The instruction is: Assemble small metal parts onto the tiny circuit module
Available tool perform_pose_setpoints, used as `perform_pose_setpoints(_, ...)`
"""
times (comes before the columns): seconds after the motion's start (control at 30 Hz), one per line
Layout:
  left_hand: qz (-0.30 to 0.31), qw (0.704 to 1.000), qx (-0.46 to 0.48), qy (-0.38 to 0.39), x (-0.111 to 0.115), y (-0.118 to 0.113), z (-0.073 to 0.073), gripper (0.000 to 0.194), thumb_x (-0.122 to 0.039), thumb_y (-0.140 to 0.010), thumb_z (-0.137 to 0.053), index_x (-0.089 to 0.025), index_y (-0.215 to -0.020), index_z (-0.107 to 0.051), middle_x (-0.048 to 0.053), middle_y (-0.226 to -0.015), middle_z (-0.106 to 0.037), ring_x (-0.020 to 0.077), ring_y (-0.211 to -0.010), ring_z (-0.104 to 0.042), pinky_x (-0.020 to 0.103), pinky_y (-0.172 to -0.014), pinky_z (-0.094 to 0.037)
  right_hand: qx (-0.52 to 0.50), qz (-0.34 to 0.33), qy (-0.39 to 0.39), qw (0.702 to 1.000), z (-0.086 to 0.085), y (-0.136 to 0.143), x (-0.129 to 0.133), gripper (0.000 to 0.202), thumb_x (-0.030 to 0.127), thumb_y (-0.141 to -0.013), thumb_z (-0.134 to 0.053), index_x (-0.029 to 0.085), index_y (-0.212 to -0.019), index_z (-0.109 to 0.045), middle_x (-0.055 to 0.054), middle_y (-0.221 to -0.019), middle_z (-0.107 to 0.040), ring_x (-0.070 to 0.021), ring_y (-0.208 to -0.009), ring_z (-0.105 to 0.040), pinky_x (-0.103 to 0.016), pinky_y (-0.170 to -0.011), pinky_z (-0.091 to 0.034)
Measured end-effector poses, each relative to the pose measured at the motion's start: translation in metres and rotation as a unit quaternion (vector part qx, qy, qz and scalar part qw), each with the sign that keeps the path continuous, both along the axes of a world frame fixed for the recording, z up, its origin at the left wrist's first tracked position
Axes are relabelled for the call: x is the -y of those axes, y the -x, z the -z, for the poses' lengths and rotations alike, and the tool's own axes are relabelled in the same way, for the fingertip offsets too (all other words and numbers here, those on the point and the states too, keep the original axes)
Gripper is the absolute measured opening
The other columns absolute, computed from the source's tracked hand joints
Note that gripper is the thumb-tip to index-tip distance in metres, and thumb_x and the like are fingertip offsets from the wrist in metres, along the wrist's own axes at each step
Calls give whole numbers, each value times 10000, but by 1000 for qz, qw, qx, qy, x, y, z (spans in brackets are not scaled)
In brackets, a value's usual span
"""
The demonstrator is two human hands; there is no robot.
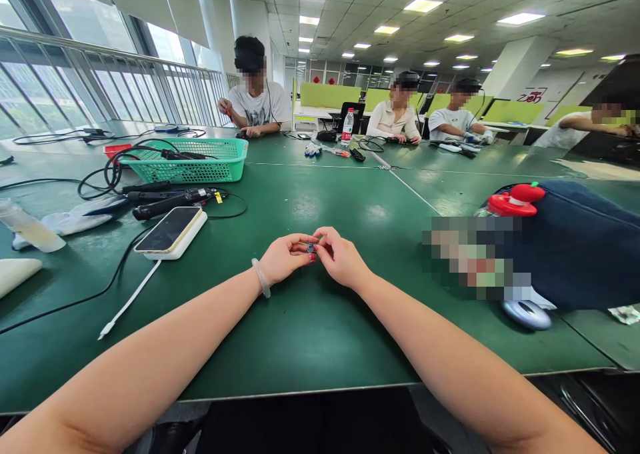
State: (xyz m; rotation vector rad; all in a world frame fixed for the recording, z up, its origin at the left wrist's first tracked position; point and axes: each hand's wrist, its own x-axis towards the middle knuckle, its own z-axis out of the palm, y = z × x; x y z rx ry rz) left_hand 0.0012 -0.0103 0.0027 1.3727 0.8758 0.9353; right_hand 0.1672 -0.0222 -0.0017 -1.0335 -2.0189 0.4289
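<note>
Both of my hands meet above the middle of the green table [300, 321]. A tiny dark bluish piece [311, 248] with light marks is pinched between them; it is too small to tell its kind. My left hand [285, 259], with a pale bangle [261, 279] at the wrist, closes thumb and fingers on its left side. From the right, my right hand [343, 257] grips the same piece between thumb and fingertips. The fingers cover most of it.
On the left lie a phone on a white block [173, 233], black cabled tools [173, 203], a green basket [190, 161] and a glove [75, 219]. To the right are a dark blue bag [585, 241] and a red-lidded bottle [515, 201]. Several people sit across the table.
</note>
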Motion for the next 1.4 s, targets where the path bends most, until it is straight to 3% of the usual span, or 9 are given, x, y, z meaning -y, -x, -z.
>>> perform_pose_setpoints(0.43, -5, 1000, -11, -14, 3, -2, -1, 396, -58, -639, -668, -119, -1020, -581, 15, -752, -690, 131, -714, -662, 325, -804, -523, 12, 11, -24, 1000, 0, 3, 1, 224, 190, -859, -434, 201, -1076, -485, 20, -698, -589, -123, -614, -551, -240, -638, -428)
perform_pose_setpoints(0.57, -12, 1000, -7, -13, 4, -2, -4, 436, -62, -621, -674, -117, -1040, -568, -30, -647, -649, 113, -643, -638, 308, -769, -522, 56, 9, -47, 997, -1, 2, 1, 273, 187, -873, -416, 193, -1135, -492, 3, -710, -608, -142, -663, -564, -253, -661, -426)
perform_pose_setpoints(0.77, 28, 1000, 2, 6, 3, 3, -10, 506, -92, -572, -720, -125, -1055, -574, -44, -615, -609, 108, -609, -609, 288, -696, -512, 120, 8, -74, 990, -5, -1, 1, 323, 234, -889, -434, 215, -1209, -475, 0, -718, -611, -156, -679, -559, -266, -663, -414)
perform_pose_setpoints(0.87, -9, 999, -35, -23, 1, 7, -10, 436, -125, -601, -711, -129, -1029, -632, -34, -604, -601, 100, -590, -578, 261, -638, -488, 91, 34, -44, 994, -3, -3, -1, 322, 283, -900, -445, 203, -1212, -457, 2, -735, -604, -149, -670, -554, -263, -656, -415)
perform_pose_setpoints(0.97, -84, 994, -70, -24, -2, 10, -8, 364, -162, -644, -691, -130, -1005, -665, 17, -692, -651, 122, -665, -592, 252, -616, -476, 111, 50, -17, 992, 1, -3, -4, 270, 280, -897, -464, 197, -1150, -503, -3, -746, -599, -149, -697, -550, -266, -662, -416)
perform_pose_setpoints(1.1, -142, 987, -72, 17, -7, 11, -4, 374, -144, -640, -692, -114, -1010, -651, 56, -799, -678, 131, -718, -611, 260, -640, -492, 195, 16, -25, 980, 9, 0, -8, 156, 206, -855, -537, 191, -987, -619, -45, -904, -616, -159, -849, -546, -290, -786, -424)
perform_pose_setpoints(1.4, -136, 988, -64, 18, -12, 10, 4, 344, -80, -693, -644, -111, -1034, -620, 27, -752, -665, 105, -668, -626, 286, -731, -514, 234, -4, -14, 972, 15, 6, -11, 88, 172, -850, -550, 173, -801, -622, -40, -835, -597, -151, -820, -511, -286, -773, -407)
